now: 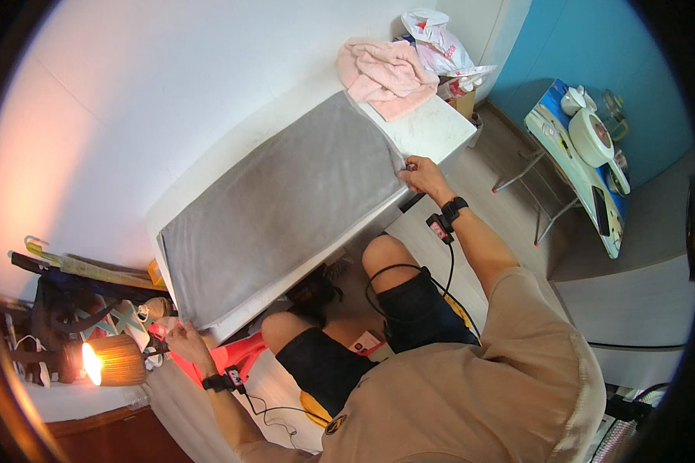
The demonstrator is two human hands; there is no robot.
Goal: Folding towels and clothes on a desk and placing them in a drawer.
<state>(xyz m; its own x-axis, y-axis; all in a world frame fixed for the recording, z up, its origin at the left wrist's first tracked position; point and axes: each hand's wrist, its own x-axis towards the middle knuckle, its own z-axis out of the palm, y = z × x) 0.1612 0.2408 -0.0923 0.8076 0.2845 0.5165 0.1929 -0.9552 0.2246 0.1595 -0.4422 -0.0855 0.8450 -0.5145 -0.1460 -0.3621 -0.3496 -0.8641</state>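
A grey cloth [289, 202] lies spread nearly flat along a white desk [440, 130] that stands against the wall. My right hand [428, 178] pinches the cloth's near right corner at the desk's front edge. At the opposite end, my left hand [188, 347] has its fingers closed at the near left corner of the cloth. A small red object [157, 330] shows beside the left fingers; whether they touch it cannot be made out. Shallow creases run along the cloth's right and left ends.
A pink towel [382, 75] and a white plastic bag [440, 46] sit at the desk's far right. A lit lamp [116, 360] stands close to my left hand. On the right, a folding table [550, 133] holds a white pot [589, 139]. Cables hang from both wrist devices.
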